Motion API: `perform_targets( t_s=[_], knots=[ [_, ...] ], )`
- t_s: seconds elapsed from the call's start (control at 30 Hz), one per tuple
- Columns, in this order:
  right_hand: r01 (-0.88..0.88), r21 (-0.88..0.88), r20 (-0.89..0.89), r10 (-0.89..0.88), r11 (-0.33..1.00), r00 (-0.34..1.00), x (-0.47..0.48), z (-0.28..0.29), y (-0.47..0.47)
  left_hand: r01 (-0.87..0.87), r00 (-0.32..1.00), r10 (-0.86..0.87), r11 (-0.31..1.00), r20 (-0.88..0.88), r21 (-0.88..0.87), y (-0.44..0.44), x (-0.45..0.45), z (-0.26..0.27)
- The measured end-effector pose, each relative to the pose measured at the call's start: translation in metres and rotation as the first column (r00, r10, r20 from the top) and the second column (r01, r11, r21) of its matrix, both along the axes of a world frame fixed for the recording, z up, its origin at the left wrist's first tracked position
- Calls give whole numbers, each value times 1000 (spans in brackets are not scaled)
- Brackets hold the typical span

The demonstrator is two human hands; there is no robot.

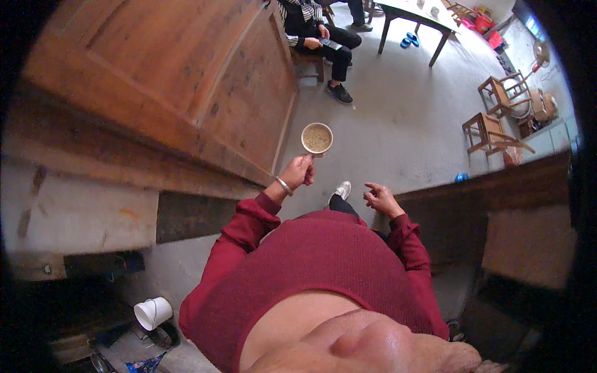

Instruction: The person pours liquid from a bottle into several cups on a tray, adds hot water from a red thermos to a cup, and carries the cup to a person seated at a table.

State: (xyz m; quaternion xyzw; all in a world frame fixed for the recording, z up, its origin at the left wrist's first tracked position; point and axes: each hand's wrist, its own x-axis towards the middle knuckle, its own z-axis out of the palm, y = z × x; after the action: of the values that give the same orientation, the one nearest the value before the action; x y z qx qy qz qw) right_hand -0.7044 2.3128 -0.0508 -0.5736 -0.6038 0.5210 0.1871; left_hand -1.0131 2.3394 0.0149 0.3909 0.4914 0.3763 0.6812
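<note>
My left hand (299, 171), with a silver-coloured bangle at the wrist, grips a pale round cup (317, 138) by its handle side. Light-brown, grainy contents show inside the cup's rim; I cannot tell what they are. The cup is held out ahead of me above the grey floor (392, 116), beside the wooden door (242, 98). My right hand (383, 199) hangs in the air near the dark door frame on the right, its index finger extended and the others loosely bent. Nothing shows in it.
A seated person (322, 39) holds a phone beyond the door. A table (410, 11) stands farther off, with blue slippers (409, 41) beneath. Wooden chairs (487, 133) line the right wall. Behind me at lower left is a white bucket (153, 313).
</note>
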Motion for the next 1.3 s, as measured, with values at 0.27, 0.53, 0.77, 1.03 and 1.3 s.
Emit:
perform_targets(
  t_s=[0.27, 0.53, 0.77, 1.03, 1.3],
  knots=[
    [-150, 117, 36, 146, 982, 989, 11, 27, 202, -105, 994, 106, 994, 13, -22, 161, 26, -12],
    [-173, 14, -99, 173, 985, 980, -6, 46, 346, -171, 983, 173, 984, 66, -49, 307, 30, -51],
    [-222, -23, -36, 222, 975, 974, -14, 53, 480, -188, 981, 186, 981, 48, 47, 431, 28, -84],
    [-292, 1, -11, 292, 957, 956, -41, 47, 603, -255, 967, 254, 967, 8, 27, 548, 19, -97],
    [-446, 49, 23, 446, 894, 895, -62, 41, 684, -337, 941, 337, 941, -17, -31, 624, 20, -116]
  ],
)
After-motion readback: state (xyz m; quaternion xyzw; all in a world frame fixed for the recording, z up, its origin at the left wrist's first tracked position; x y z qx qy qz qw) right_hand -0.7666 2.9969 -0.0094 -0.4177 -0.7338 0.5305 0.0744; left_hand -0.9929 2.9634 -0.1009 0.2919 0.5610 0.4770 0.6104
